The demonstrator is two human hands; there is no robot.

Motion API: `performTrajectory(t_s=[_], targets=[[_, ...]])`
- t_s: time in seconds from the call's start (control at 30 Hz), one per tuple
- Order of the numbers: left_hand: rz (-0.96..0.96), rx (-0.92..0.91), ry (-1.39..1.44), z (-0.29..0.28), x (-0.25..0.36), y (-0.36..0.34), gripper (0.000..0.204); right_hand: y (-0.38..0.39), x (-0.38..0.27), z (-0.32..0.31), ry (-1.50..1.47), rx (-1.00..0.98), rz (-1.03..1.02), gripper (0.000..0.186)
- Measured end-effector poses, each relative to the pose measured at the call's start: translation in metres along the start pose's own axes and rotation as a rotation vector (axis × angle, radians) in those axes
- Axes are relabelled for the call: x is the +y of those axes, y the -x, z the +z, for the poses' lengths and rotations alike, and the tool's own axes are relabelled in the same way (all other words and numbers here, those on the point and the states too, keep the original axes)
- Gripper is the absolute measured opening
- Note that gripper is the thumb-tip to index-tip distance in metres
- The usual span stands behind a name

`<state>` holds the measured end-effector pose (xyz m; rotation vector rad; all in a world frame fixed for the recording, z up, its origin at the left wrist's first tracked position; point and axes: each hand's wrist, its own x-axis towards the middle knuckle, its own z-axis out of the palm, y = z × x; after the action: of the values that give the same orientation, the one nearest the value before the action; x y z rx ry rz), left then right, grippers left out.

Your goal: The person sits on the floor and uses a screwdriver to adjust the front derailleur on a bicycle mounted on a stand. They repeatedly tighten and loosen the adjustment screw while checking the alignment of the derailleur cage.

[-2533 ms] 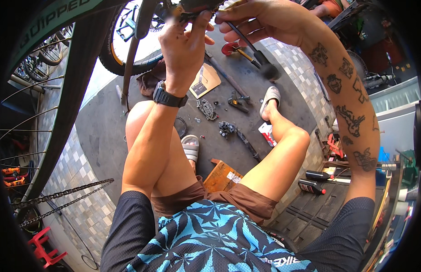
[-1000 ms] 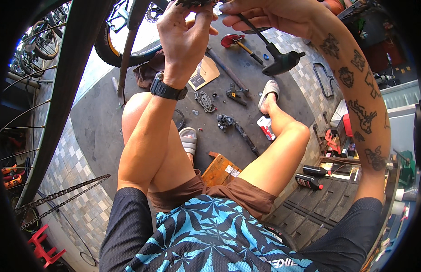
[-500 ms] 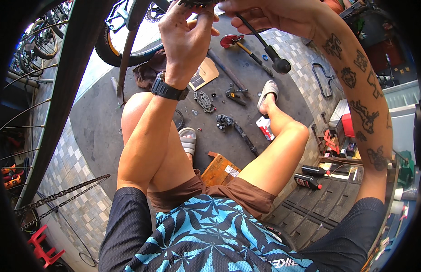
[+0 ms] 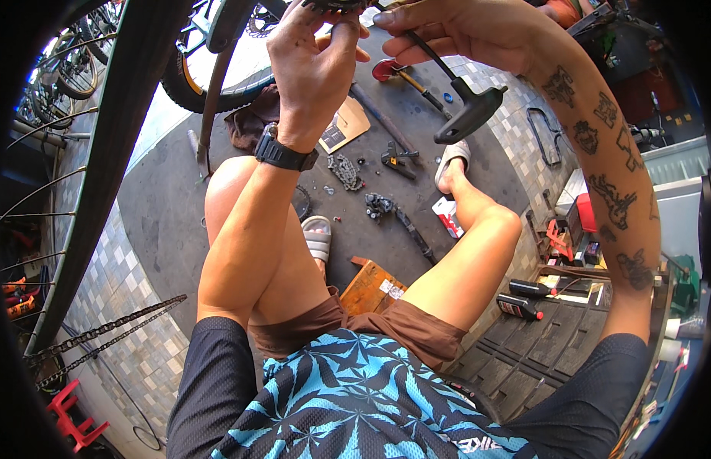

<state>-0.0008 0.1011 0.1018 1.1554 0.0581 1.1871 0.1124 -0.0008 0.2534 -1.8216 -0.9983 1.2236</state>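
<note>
At the top edge my left hand (image 4: 313, 73) is raised, fingers curled against a dark, toothed bike part (image 4: 336, 4), mostly cut off by the frame. My right hand (image 4: 455, 34) closes thumb and fingers around the thin shaft of a black T-handle hex key (image 4: 470, 115). The shaft slants up toward the toothed part; its tip is out of sight. The key's wide handle hangs below my right fingers, seen side-on. A dark bike frame tube (image 4: 114, 153) rises to the left of my left arm.
On the dark floor mat (image 4: 160, 206) lie a coiled chain (image 4: 345, 173), a derailleur (image 4: 380, 205), a clamp tool (image 4: 399, 159) and a red-headed mallet (image 4: 386, 70). A wooden box (image 4: 368, 287) sits between my legs. Black bottles (image 4: 520, 307) rest at right; a chain (image 4: 103, 329) hangs left.
The T-handle hex key has turned about its shaft, so its handle, earlier end-on, now shows broadside. My right fingers have shifted along the shaft; my left hand has hardly moved.
</note>
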Motion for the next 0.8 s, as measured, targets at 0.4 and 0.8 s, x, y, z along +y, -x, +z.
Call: performTrajectory(t_s=[0.4, 0.8], targets=[[0.172, -0.011, -0.082, -0.005, -0.004, -0.004, 0.026, 0.018, 0.033, 0.012, -0.157, -0.013, -0.079, 0.026], [0.253, 0.094, -0.085, -0.001, -0.039, -0.001, 0.013, 0.022, 0.088, 0.012, -0.144, -0.041, -0.124, 0.025]])
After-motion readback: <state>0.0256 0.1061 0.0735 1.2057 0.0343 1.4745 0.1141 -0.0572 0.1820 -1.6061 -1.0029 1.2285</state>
